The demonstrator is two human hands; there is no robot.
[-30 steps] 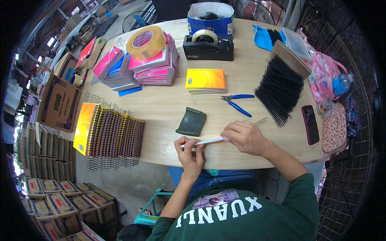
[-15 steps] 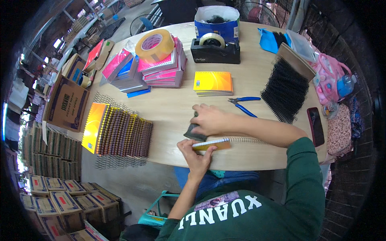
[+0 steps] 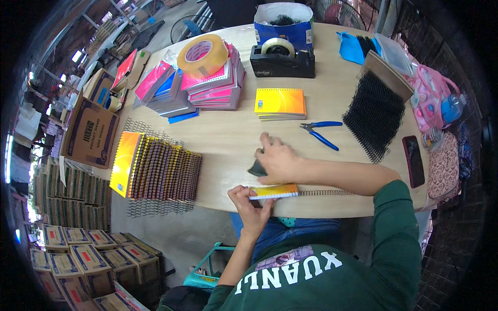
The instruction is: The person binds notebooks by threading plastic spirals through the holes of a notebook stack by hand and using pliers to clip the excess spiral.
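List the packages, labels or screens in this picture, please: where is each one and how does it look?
Brown cardboard box: open, left of the table, dark print.
Stacked cartons: floor, lower left, brown with red labels.
Blue box: far table edge, open, dark contents.
Phone: right table edge, dark screen, red rim.

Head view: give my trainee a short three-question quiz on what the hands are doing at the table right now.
1. True or false: the left hand holds the small orange notebook at the table edge.
2. What does the right hand rest on? A) blue pliers B) dark pad C) tape dispenser
3. Fill in: a wire ____ sticks out of the notebook toward the person's right.

Key: 1 true. 2 B, the dark pad; the blue pliers and tape dispenser lie apart. 3 spiral.
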